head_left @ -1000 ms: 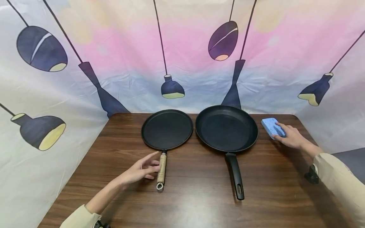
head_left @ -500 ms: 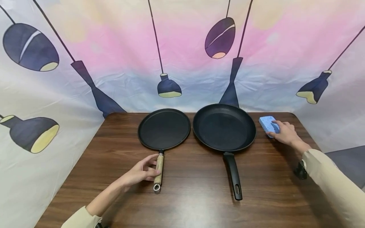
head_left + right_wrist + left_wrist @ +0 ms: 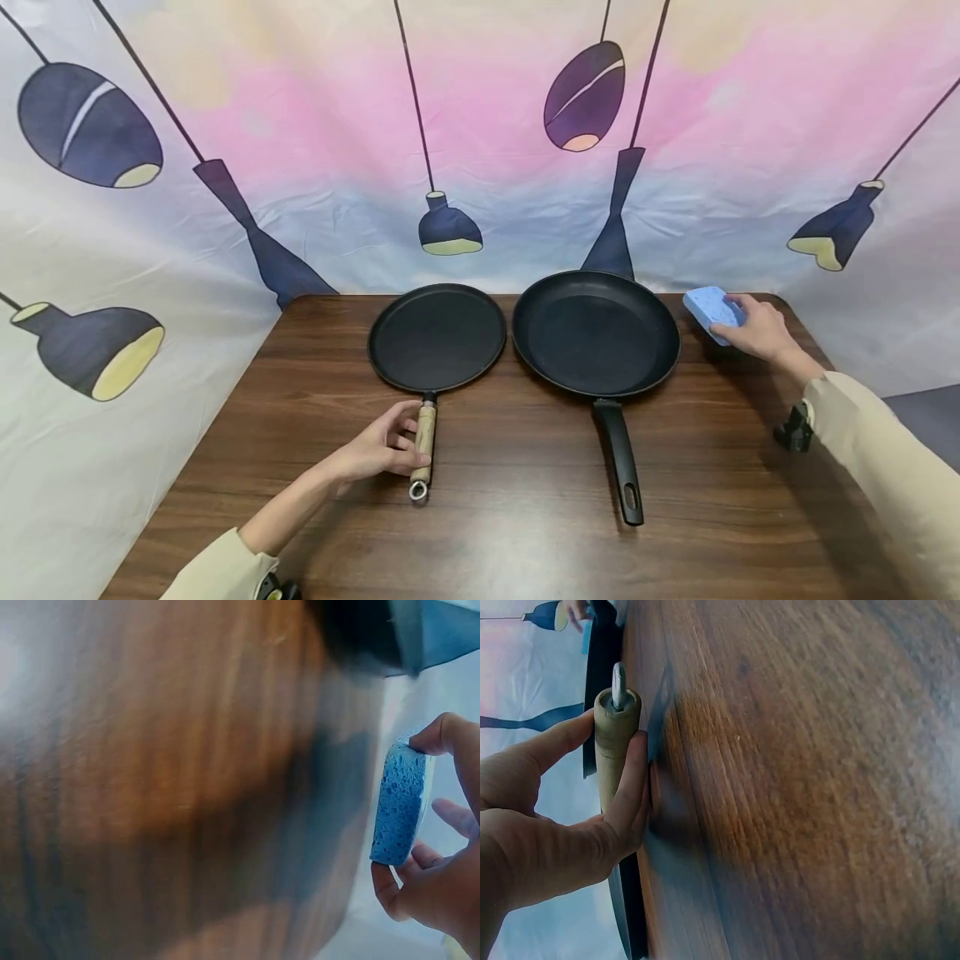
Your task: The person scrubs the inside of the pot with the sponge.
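My left hand (image 3: 378, 443) grips the pale wooden handle (image 3: 425, 433) of a flat black crepe pan (image 3: 437, 337), which lies on the table. In the left wrist view the thumb and fingers sit on opposite sides of that handle (image 3: 613, 742), near its metal hanging ring (image 3: 619, 686). At the far right my right hand (image 3: 761, 330) pinches a blue sponge (image 3: 705, 307) by its edges. The right wrist view shows the sponge (image 3: 400, 806) held between thumb and fingers, apart from the tabletop.
A larger black frying pan (image 3: 596, 337) lies right beside the crepe pan, its black handle (image 3: 619, 462) pointing toward me. Both rest on a brown wooden table (image 3: 517, 517). Behind the table's far edge hangs a cloth (image 3: 510, 150) printed with lamps.
The left fingers have closed around the crepe pan's handle. My right hand has taken hold of the sponge and raised it off the table.
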### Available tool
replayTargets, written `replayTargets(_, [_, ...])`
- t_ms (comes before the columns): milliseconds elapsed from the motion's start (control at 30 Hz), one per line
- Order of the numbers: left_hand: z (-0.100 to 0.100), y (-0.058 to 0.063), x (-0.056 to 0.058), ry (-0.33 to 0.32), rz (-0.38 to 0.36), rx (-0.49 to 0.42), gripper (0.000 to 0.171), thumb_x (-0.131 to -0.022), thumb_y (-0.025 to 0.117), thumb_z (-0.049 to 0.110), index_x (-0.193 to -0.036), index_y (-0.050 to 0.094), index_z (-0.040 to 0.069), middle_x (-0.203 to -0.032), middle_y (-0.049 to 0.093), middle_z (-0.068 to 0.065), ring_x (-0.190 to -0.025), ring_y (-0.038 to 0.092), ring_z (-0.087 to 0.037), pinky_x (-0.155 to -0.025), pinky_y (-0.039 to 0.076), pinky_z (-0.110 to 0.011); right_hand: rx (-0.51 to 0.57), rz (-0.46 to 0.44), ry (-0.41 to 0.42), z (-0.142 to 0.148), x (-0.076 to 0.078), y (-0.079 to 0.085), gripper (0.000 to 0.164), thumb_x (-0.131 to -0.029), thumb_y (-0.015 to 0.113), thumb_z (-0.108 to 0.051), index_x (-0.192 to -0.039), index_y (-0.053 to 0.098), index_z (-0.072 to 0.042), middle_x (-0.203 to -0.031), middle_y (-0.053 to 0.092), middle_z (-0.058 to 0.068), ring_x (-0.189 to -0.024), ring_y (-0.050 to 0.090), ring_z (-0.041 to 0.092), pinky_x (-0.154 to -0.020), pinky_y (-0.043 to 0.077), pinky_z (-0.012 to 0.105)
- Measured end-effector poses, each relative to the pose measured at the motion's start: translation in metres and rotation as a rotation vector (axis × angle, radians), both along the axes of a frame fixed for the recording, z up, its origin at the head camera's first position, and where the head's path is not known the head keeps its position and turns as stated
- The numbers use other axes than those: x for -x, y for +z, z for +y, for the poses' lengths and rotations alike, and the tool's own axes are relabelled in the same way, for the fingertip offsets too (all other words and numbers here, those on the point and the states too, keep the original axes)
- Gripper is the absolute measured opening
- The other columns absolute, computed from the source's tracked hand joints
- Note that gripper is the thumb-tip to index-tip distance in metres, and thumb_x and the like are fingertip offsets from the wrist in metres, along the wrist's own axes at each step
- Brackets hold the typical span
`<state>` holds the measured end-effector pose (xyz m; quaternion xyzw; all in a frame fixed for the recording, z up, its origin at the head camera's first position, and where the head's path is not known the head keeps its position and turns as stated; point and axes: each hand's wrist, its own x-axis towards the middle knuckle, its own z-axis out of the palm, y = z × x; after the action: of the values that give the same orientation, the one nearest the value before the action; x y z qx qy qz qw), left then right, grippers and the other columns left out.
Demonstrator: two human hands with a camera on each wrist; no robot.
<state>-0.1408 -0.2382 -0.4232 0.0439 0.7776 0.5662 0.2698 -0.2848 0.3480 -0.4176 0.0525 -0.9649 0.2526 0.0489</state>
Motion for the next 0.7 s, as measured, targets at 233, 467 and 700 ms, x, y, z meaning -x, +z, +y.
replayTargets(233, [-0.003,-0.003,-0.002,-0.003,0.008,-0.008,0.093,-0.088,0.080,0.012,-0.160,0.021,0.005,-0.142,0.036,-0.028,-0.104,0.061,-0.020,-0.084,0.062,-0.039,0.004,0.006,0.097,-0.025,0.005,0.023,0.061,-0.095,0.066,-0.021,-0.143,0.044,0.011,-0.136,0.045,0.048,-0.122,0.047,0.062,-0.096,0.043,0.071])
replayTargets(467, [-0.003,-0.003,-0.006,-0.005,0.007,-0.015,0.093,-0.089,0.080,0.013,-0.160,0.019,0.004,-0.143,0.035,-0.028,-0.106,0.058,-0.021,-0.085,0.062,-0.039,0.037,0.029,0.236,-0.064,0.007,0.035,0.055,-0.093,0.067,-0.016,-0.140,0.051,0.007,-0.144,0.046,0.041,-0.129,0.043,0.059,-0.105,0.038,0.071])
replayTargets(700, [-0.003,-0.003,-0.005,0.004,0.034,-0.002,0.092,-0.090,0.079,0.013,-0.161,0.020,0.005,-0.141,0.038,-0.026,-0.106,0.058,-0.020,-0.083,0.061,-0.038,0.039,0.025,0.298,-0.100,0.008,0.045,0.055,-0.091,0.069,-0.019,-0.140,0.054,0.001,-0.143,0.049,0.038,-0.124,0.049,0.053,-0.101,0.042,0.067])
